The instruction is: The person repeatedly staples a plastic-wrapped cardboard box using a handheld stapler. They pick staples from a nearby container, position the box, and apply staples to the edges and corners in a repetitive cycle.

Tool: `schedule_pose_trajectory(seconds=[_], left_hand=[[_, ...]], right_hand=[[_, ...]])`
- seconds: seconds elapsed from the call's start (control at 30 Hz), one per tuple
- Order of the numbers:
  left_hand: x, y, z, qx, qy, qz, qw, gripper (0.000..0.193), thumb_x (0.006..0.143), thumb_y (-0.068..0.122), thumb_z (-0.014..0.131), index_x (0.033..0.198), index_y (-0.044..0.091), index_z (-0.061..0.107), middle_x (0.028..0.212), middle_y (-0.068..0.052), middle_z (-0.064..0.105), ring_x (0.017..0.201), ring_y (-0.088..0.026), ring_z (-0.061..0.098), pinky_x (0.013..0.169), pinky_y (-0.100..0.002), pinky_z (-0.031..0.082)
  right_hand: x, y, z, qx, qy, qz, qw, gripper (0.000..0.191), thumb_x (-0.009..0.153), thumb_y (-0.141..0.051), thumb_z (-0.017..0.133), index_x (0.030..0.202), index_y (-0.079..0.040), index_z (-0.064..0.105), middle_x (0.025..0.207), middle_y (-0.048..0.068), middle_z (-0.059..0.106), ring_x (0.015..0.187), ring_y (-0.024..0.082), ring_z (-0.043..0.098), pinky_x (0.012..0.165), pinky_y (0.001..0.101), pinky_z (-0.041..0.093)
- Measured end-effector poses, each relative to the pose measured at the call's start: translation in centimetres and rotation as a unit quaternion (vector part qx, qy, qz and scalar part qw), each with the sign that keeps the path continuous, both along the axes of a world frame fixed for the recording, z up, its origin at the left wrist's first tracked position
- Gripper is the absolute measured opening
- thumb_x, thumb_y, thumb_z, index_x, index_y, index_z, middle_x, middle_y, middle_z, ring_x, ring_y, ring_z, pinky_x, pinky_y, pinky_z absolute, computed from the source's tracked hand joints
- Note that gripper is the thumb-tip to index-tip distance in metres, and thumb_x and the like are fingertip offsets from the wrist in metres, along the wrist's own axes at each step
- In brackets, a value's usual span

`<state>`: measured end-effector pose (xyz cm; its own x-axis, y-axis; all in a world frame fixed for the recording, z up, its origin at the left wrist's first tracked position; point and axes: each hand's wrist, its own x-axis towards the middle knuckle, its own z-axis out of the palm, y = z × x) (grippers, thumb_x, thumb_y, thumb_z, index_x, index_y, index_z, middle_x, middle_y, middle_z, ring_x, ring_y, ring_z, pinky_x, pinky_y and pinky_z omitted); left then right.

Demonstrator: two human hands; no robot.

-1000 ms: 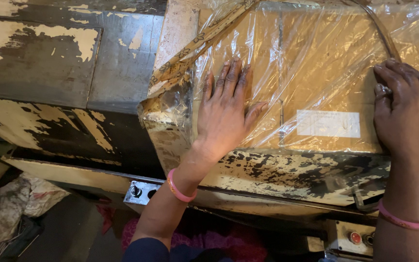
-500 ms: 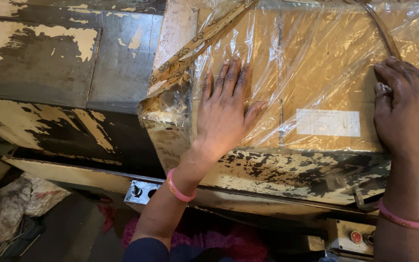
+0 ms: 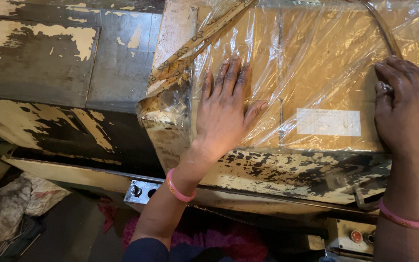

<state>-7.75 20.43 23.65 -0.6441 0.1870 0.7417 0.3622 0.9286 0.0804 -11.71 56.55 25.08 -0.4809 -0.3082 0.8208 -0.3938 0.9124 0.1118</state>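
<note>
A flat brown cardboard sheet (image 3: 326, 63) with a white label (image 3: 328, 122) lies under clear plastic film (image 3: 287, 43) on a worn machine bed (image 3: 287, 170). My left hand (image 3: 226, 109) rests palm down on the film at its left end, fingers spread. My right hand (image 3: 406, 109) presses on the film at the right edge, fingers curled around a dark curved strap or bar (image 3: 389, 39); whether it grips the bar I cannot tell. Pink bangles sit on both wrists.
A cream machine surface with peeling paint (image 3: 49, 73) spreads to the left. A metal switch box (image 3: 140, 191) and a control box with red buttons (image 3: 355, 236) hang below the bed. Crumpled sacks (image 3: 10, 208) lie on the floor at lower left.
</note>
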Motion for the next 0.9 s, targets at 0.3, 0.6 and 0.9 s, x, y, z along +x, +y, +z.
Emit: schedule_pose_trajectory(seconds=[0.3,0.6,0.9], left_hand=[[0.1,0.0,-0.2,-0.009,-0.009,0.002,1.000,0.078,0.104,0.060,0.043,0.157,0.003,0.038,0.165,-0.021,0.033,0.155,-0.033,0.028,0.128,-0.054,0.014],[0.1,-0.2,-0.2,-0.018,-0.010,0.014,1.000,0.079,0.105,0.061,0.039,0.158,0.003,0.037,0.165,-0.021,0.032,0.156,-0.033,0.028,0.128,-0.053,0.013],[0.2,0.0,-0.3,-0.024,-0.023,0.016,0.999,0.080,0.105,0.063,0.035,0.159,0.003,0.034,0.166,-0.020,0.031,0.156,-0.031,0.028,0.129,-0.052,0.012]], right_hand=[[-0.3,0.6,-0.6,-0.003,-0.007,-0.010,1.000,0.031,0.105,0.008,0.062,0.133,-0.005,0.066,0.143,0.011,0.064,0.139,0.029,0.054,0.125,0.0373,0.045],[-0.1,0.2,-0.2,0.002,-0.001,0.000,1.000,0.031,0.104,0.009,0.063,0.133,-0.004,0.066,0.142,0.012,0.064,0.137,0.030,0.055,0.120,0.0375,0.045],[0.5,-0.3,0.4,0.015,0.007,-0.005,1.000,0.039,0.094,0.010,0.063,0.131,0.000,0.070,0.140,0.016,0.068,0.136,0.034,0.059,0.123,0.0440,0.046]])
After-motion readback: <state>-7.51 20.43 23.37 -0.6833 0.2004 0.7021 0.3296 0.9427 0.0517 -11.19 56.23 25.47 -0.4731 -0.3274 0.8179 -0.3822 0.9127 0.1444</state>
